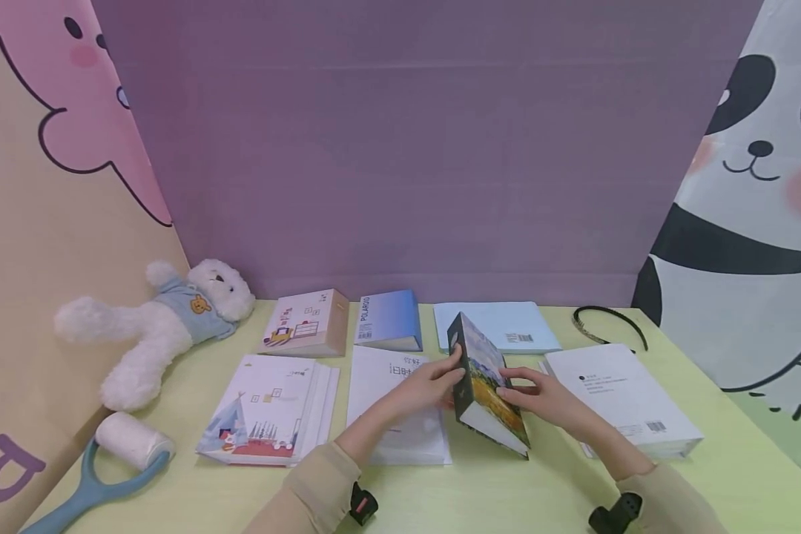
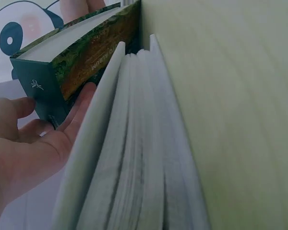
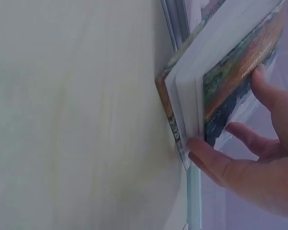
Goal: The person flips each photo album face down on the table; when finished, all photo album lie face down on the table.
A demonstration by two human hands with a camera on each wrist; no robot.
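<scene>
A thick photo album (image 1: 483,386) with a painted landscape cover and dark green spine is held tilted over the table. My left hand (image 1: 430,386) grips it by the spine, thumb on the spine and fingers under the cover in the left wrist view. My right hand (image 1: 537,397) holds the opposite side; in the right wrist view, its thumb lies on the cover and other fingers reach the page edges (image 3: 189,110). Beneath my left forearm lies a white album (image 1: 367,386). Another white album (image 1: 621,393) lies beside my right hand.
Behind are a pinkish album (image 1: 300,326), a blue Polaroid album (image 1: 390,322) and a pale blue album (image 1: 487,319). A tent-print album (image 1: 256,404) lies left, near a lint roller (image 1: 133,441) and plush toy (image 1: 196,311). A black headband (image 1: 597,308) rests back right. A purple panel (image 1: 400,148) stands behind.
</scene>
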